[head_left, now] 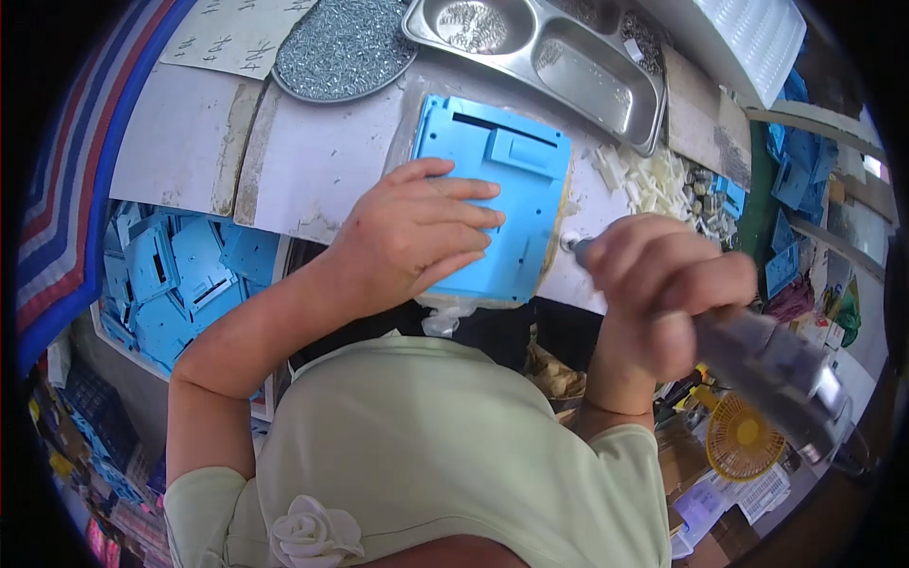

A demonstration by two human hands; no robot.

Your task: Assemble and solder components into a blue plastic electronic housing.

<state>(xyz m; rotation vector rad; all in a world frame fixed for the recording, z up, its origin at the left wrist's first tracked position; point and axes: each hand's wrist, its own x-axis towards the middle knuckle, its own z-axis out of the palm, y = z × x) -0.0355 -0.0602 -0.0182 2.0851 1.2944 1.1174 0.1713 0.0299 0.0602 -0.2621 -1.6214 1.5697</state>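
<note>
A flat blue plastic housing point(516, 222) with a slot along its far edge and several small holes lies on the table in front of me. My left hand point(417, 227) rests flat on its left half, fingers stretched out across the surface. To the right of the housing, my right hand point(668, 284) is wrapped round a dark, pen-shaped electric screwdriver point(772, 374), blurred by motion. Its tip point(580, 248) points left, toward the housing, and appears apart from it. The tool's rear end and cord reach toward the lower right.
A round tray of small screws point(346, 47) stands at the back left, beside a steel compartment tray point(587, 76). Small cream plastic pieces point(649, 180) lie right of the housing. A box of blue housings point(175, 275) sits at left. A yellow fan point(745, 434) is at lower right.
</note>
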